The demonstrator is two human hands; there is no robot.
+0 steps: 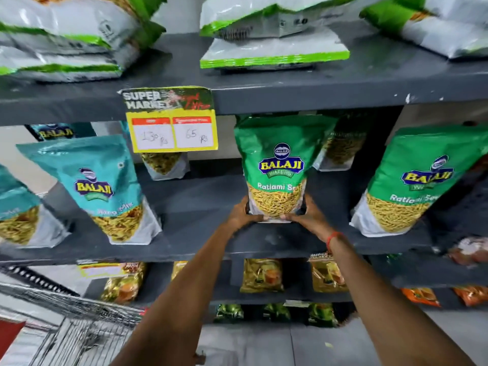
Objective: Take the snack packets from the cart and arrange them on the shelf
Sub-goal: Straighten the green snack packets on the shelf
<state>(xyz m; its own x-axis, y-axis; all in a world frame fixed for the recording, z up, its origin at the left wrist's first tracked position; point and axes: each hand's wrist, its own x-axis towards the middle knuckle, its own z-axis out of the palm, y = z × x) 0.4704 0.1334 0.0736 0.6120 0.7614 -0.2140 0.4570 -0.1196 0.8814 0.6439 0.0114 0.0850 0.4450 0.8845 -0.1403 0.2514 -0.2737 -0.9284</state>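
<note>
A green Balaji Ratlami Sev packet [274,165] stands upright on the dark grey middle shelf [195,233]. My left hand [241,213] grips its lower left corner and my right hand [307,216] grips its lower right corner, thumbs across the packet's base. A second green sev packet [412,180] leans on the same shelf to the right. A teal Balaji mix packet [105,186] stands to the left. The wire cart [74,320] is at the lower left; I cannot see what it holds.
A yellow price tag [173,128] hangs from the upper shelf edge [317,97]. White-and-green packets [274,30] lie flat on the upper shelf. Smaller yellow packets [261,276] and orange packets [420,295] fill the lower shelves. More packets [340,146] stand behind the held one.
</note>
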